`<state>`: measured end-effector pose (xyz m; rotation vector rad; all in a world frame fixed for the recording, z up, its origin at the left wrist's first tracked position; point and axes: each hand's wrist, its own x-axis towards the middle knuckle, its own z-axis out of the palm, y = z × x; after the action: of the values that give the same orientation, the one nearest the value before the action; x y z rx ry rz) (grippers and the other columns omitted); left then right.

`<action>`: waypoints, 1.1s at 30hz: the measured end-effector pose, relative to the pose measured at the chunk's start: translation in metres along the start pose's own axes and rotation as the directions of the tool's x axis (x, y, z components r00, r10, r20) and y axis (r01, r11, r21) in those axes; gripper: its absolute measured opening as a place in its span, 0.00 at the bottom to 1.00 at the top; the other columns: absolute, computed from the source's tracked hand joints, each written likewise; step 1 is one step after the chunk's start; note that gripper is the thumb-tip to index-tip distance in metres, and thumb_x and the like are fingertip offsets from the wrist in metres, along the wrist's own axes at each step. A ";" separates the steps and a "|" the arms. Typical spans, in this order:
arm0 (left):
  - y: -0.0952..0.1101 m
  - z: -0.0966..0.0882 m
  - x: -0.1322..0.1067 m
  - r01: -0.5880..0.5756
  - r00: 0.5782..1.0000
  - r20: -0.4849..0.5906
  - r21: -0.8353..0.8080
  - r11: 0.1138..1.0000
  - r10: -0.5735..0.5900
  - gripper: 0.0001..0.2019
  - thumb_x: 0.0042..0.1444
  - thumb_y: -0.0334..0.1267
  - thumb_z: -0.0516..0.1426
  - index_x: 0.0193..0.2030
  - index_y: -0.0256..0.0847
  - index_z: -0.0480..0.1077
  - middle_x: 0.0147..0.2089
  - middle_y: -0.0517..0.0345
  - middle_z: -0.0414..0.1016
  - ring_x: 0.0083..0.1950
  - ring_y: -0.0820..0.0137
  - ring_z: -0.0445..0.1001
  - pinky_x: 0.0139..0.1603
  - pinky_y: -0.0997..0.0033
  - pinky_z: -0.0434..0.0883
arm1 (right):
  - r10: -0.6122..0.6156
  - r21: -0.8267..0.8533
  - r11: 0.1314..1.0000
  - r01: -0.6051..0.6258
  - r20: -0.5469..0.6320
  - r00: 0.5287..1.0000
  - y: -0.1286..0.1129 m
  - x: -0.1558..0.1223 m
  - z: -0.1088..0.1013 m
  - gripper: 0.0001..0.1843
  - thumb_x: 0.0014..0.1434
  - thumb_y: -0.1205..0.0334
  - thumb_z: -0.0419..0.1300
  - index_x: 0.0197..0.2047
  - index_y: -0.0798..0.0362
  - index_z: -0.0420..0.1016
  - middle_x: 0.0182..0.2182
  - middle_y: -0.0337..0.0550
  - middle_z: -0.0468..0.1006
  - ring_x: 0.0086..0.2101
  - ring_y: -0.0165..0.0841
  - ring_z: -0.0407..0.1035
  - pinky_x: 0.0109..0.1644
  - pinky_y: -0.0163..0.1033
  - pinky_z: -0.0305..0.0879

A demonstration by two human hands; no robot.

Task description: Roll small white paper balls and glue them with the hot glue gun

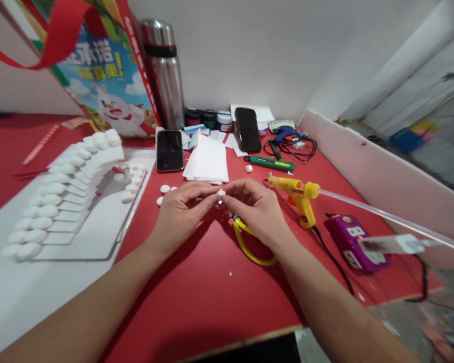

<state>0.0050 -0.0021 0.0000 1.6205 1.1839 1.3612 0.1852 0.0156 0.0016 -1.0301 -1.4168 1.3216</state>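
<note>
Red covers the tabletop (196, 312) before us, and a yellow looped handle (243, 248) lies partly hidden beneath our right hand (255, 209). Just beyond it, the fingers of that hand and of our left hand (183, 214) meet, thumbs and forefingers pinching a small white piece (221, 195) between them, above the tabletop. To our left we have stacked white boards (94, 234) edged with rounded white lumps (51, 199); to our right, a yellow glue gun (293, 189) near a purple box (357, 242). Farther off we see folded white paper (207, 159), two dark phones (170, 151), and, beside a printed bag (117, 96), a steel flask (166, 80).
</note>
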 end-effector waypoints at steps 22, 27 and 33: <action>-0.005 0.005 0.000 -0.065 0.994 0.099 0.091 0.994 0.056 0.12 0.63 0.39 0.64 0.52 0.46 0.82 0.51 0.50 0.82 0.51 0.62 0.80 0.53 0.63 0.74 | 0.219 0.271 0.939 -0.212 0.004 0.976 -0.004 0.002 -0.005 0.17 0.48 0.56 0.77 0.36 0.55 0.80 0.28 0.41 0.83 0.28 0.30 0.77 0.36 0.36 0.77; -0.008 0.002 0.001 -0.049 0.996 0.076 0.091 0.995 0.042 0.10 0.64 0.40 0.63 0.50 0.46 0.83 0.51 0.50 0.83 0.51 0.61 0.80 0.54 0.62 0.74 | 0.229 0.291 0.930 -0.226 0.021 0.973 -0.006 0.002 -0.005 0.17 0.49 0.58 0.77 0.39 0.56 0.81 0.31 0.42 0.84 0.32 0.30 0.79 0.40 0.36 0.78; -0.005 0.001 0.000 -0.106 0.991 0.103 0.155 0.982 0.091 0.10 0.65 0.39 0.62 0.51 0.47 0.83 0.50 0.51 0.83 0.50 0.62 0.80 0.52 0.64 0.73 | 0.211 0.222 0.953 -0.208 0.007 0.977 -0.006 0.003 -0.003 0.14 0.49 0.60 0.77 0.36 0.56 0.81 0.29 0.40 0.83 0.28 0.27 0.76 0.38 0.34 0.76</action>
<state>0.0051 -0.0004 -0.0049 1.8591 1.1956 1.2604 0.1873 0.0183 0.0077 -1.0593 -1.1396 1.5816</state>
